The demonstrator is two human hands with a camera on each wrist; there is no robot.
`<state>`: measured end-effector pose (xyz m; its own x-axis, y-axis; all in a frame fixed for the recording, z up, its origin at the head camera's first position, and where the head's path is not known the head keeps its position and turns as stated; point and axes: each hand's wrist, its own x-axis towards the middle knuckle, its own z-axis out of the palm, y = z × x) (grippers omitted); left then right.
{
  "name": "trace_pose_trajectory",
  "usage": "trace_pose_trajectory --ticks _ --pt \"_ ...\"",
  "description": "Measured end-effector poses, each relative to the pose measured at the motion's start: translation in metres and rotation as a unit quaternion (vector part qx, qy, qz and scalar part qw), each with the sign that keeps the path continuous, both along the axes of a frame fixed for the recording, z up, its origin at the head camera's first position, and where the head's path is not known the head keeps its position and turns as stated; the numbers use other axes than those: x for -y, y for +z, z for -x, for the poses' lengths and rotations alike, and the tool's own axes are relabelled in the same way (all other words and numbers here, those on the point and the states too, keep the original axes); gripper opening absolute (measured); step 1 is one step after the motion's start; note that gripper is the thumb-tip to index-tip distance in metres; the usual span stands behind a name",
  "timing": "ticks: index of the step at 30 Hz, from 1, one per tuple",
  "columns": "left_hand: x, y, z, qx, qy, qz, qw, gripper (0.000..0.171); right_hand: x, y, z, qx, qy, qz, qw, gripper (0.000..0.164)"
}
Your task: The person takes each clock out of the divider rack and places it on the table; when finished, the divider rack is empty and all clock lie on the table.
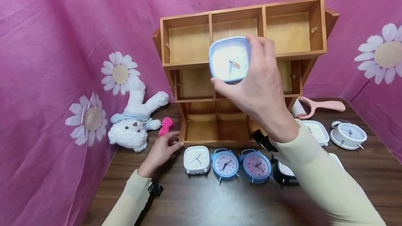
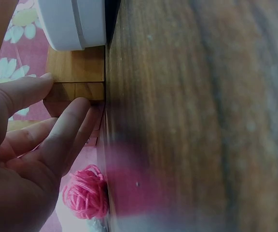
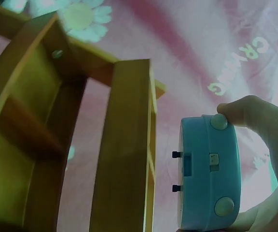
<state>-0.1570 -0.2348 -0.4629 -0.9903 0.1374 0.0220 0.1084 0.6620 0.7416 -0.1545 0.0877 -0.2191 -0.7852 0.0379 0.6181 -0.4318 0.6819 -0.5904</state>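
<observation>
My right hand (image 1: 262, 79) grips a small blue square alarm clock (image 1: 230, 59), thumb below and fingers at its upper right edge. The clock is held up before the top middle compartment of a wooden tiered shelf (image 1: 188, 64); its white dial faces the head camera. In the right wrist view, round feet, a small switch and two dark pegs show on the blue clock's underside (image 3: 210, 174). My left hand (image 1: 161, 152) rests at the shelf's lower left corner (image 2: 76, 91), with the thumb touching the wood and the fingers loosely extended beside it.
Along the shelf's front stand a white square clock (image 1: 196, 159), two blue twin-bell clocks (image 1: 225, 164) and a black clock (image 1: 285, 173). More white clocks (image 1: 348, 135) and a pink lint roller (image 1: 320, 106) lie right. A white teddy bear (image 1: 135, 118) and pink yarn (image 1: 166, 126) lie left.
</observation>
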Motion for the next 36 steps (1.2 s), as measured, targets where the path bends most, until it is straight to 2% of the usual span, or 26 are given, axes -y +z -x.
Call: trace_pose_trajectory --ticks 1,3,6,8,10,14,23,36 --pt "0.0 0.0 0.0 -0.008 -0.005 -0.003 1.0 0.05 -0.004 -0.002 -0.001 -0.001 -0.004 -0.003 1.0 0.112" --pt "0.004 -0.011 0.006 -0.031 -0.023 -0.005 0.9992 0.051 -0.014 -0.005 -0.002 0.0 -0.011 -0.007 1.0 0.114" --pt "0.003 -0.012 0.007 -0.041 -0.032 -0.006 0.9986 0.052 -0.029 -0.011 -0.005 0.011 -0.025 -0.009 1.0 0.116" --pt "0.002 -0.012 0.007 -0.032 -0.028 -0.005 0.9991 0.051 -0.039 -0.015 -0.009 0.016 -0.031 -0.009 0.999 0.117" --pt "-0.004 -0.001 0.003 -0.009 -0.01 -0.003 0.9999 0.05 -0.049 -0.02 -0.013 0.022 -0.037 -0.01 0.999 0.116" --pt "-0.007 0.001 0.003 0.011 0.004 0.01 0.9999 0.05 -0.069 -0.03 -0.023 0.026 -0.041 -0.009 0.999 0.115" --pt "-0.009 0.002 0.002 0.013 0.004 0.018 0.9997 0.05 -0.121 -0.052 -0.043 0.09 -0.101 -0.026 0.99 0.119" --pt "-0.003 0.003 0.0 0.014 0.006 0.013 0.9998 0.051 -0.182 -0.078 -0.059 0.143 -0.146 -0.073 0.976 0.118"
